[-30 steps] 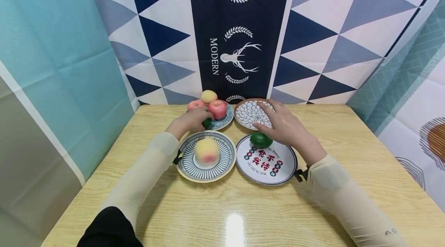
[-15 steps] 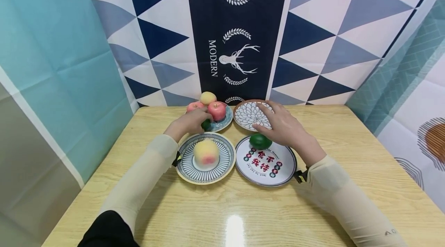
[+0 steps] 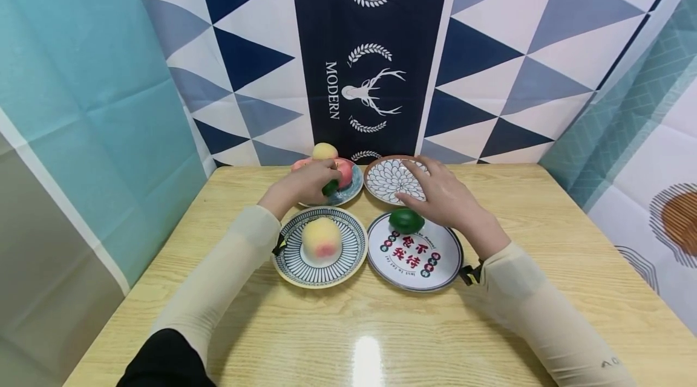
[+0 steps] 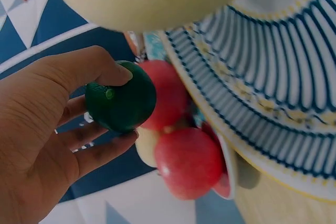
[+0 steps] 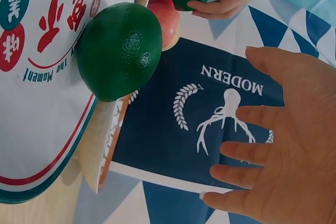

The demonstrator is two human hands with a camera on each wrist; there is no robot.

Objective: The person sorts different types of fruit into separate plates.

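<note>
My left hand [image 3: 306, 184] pinches a dark green lime [image 4: 125, 103] between thumb and fingers, above the blue plate [image 3: 356, 185]. Behind that lime, two red apples [image 4: 189, 163] and a yellowish peach [image 3: 325, 151] sit on the blue plate, partly hidden by the hand. My right hand [image 3: 449, 198] hovers with spread fingers and holds nothing. Just below it, a second green lime [image 5: 121, 51] lies on the white plate with red characters [image 3: 389, 266]. A large yellow-pink peach [image 3: 322, 236] rests on the striped plate [image 3: 287, 260], close in front of my left hand.
A brown-rimmed plate with a petal pattern [image 3: 389, 180] stands at the back, partly under my right hand's fingers. All four plates sit close together on the wooden table [image 3: 305, 332]. A patterned cloth [image 3: 370, 42] hangs behind the table's back edge.
My left hand has risen a little and shifted right, bringing the lime up from the blue plate in front of the apples. The right hand stays in place.
</note>
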